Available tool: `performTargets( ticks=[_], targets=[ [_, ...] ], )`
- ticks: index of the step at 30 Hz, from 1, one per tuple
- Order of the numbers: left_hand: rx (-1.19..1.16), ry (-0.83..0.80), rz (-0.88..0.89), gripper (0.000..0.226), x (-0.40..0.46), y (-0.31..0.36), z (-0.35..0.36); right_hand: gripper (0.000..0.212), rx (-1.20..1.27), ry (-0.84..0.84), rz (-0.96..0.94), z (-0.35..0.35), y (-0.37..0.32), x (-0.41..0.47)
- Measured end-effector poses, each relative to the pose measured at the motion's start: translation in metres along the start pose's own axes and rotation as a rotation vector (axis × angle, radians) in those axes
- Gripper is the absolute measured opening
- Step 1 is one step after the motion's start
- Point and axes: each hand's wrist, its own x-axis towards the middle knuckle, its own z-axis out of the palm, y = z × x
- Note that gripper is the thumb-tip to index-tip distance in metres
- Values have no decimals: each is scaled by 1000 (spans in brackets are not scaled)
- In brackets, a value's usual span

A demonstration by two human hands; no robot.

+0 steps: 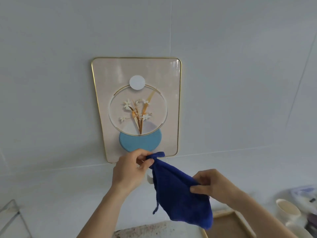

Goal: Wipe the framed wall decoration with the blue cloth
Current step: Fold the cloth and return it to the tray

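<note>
A framed wall decoration (137, 109) with a thin gold rim hangs on the white wall; it shows white flowers in a ring above a pale blue disc. Just below its bottom edge, my left hand (130, 169) pinches one corner of a dark blue cloth (178, 194). My right hand (211, 184) grips the cloth's other side, lower and to the right. The cloth hangs stretched between both hands, in front of the wall and clear of the picture's face. A small loop dangles from the cloth's lower edge.
A wooden tray (228, 222) lies at the lower right, with a cream cup (288, 212) and blurred items beyond it. A mottled surface (145, 229) shows at the bottom centre. A glass or metal frame corner (12, 217) stands at the lower left.
</note>
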Motion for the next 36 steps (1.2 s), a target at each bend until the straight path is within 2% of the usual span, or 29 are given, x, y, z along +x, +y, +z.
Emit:
performTargets(
  ticks=[5,8,12,14,22,30,36],
  targets=[
    [144,-84,-52,8,-2,8,50,26,-341,76,0,-55,22,1],
    [188,-121,-56,10,-2,16,86,30,-456,120,8,-86,40,2],
    [197,-162,-64,12,2,30,134,14,-520,156,77,-113,76,-4],
    [197,-189,-69,12,3,37,159,15,-545,170,105,-121,95,-8],
    [197,-294,-154,12,-11,43,256,23,-537,221,209,-129,178,-10],
    [253,-371,-276,12,-44,17,343,25,-449,199,282,-95,251,-2],
    [370,-397,-207,19,-75,-13,392,27,-428,156,276,-58,307,-10]
  ],
)
